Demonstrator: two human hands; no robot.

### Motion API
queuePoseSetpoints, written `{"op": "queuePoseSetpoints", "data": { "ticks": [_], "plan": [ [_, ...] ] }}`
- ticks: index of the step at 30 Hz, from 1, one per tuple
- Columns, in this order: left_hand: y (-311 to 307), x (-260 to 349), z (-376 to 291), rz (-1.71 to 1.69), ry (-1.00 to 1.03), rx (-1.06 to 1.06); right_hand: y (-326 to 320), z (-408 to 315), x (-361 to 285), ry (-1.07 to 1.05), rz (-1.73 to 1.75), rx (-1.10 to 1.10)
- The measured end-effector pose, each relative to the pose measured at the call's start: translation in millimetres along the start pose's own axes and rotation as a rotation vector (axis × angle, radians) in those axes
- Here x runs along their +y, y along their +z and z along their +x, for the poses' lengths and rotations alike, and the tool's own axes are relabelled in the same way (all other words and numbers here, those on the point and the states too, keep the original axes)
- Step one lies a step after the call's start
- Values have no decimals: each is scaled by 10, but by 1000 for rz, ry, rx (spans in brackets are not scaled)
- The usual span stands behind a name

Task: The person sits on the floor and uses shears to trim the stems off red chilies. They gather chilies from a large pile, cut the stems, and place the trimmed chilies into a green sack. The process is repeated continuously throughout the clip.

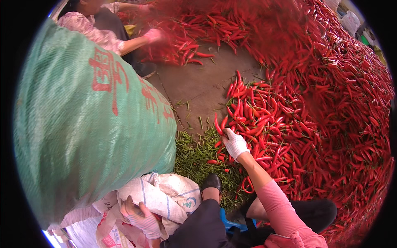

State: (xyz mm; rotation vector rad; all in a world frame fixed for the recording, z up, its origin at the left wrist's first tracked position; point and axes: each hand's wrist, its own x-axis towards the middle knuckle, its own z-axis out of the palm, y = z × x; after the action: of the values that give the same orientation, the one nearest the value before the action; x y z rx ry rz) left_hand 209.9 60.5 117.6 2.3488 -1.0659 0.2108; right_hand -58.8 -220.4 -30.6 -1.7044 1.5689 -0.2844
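My right hand (234, 145), in a white knitted glove with bare fingertips, pinches a red chili pepper (217, 124) near its end. It is at the near-left edge of a large heap of red chili peppers (279, 124). Below it, green chili stems (195, 153) cover the floor. My left hand (141, 218), in a similar striped glove, is low in the view with its fingers apart. It is over the mouth of a plastic bag (119, 231), beside a white woven sack (173, 189) with blue stripes. Nothing shows between its fingers.
A bulging green woven sack (93, 130) with red writing stands on my left. Beyond it a person (90, 31) with gloved hands works at the peppers. A blue stool (231, 223) is beneath me, and my dark shoe (211, 183) rests among the stems. Bare floor (204, 74) shows ahead.
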Motion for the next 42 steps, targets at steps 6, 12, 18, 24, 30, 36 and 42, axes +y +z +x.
{"op": "queuePoseSetpoints", "data": {
  "ticks": [6,12,18,24,30,36,42],
  "plan": [
    [1589,1380,460,-55,976,-398,124,-357,-80,-540,-48,-60],
    [2363,1516,313,54,630,-1036,72,-303,59,-259,-285,-57],
    [3233,1866,430,-407,142,-840,-112,197,210,4,-356,231],
    [3767,2048,627,-153,99,-1119,-149,566,156,205,-385,-84],
    [3162,1432,544,-973,-472,-1300,-166,102,286,263,816,-137],
    [2597,1509,-76,-1231,-444,-1220,-17,-286,176,107,891,-55],
    [2460,1455,15,-1119,-393,-1354,78,-352,139,169,733,80]
  ]
}}
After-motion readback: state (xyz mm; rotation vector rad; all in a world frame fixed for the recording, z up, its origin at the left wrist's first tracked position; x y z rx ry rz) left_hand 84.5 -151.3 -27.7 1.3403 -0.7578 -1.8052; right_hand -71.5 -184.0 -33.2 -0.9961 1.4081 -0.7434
